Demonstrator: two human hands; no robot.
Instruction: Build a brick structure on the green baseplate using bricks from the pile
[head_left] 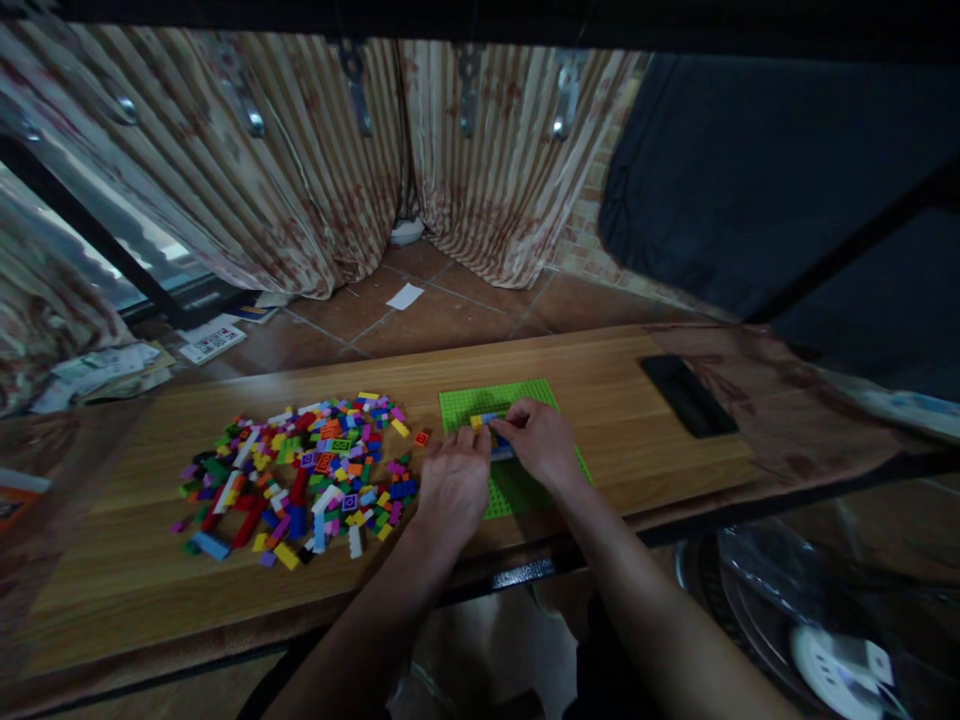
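Two forearms (646, 582), two hands (455, 485), one green baseplate (459, 406)

The baseplate (460, 403) is lime green, the small bricks (484, 420) over it yellow and light blue. Loose toy bricks (325, 462) mix red, orange, yellow, green, blue, purple and white. The bench (607, 400) has tan wood grain; the curtains (307, 170), beige-and-brown stripes with reddish blotches.

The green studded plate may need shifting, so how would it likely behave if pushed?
The green studded plate looks thin, so it is probably light. Lying flat on the wooden tabletop, it would likely slide rather than tip.
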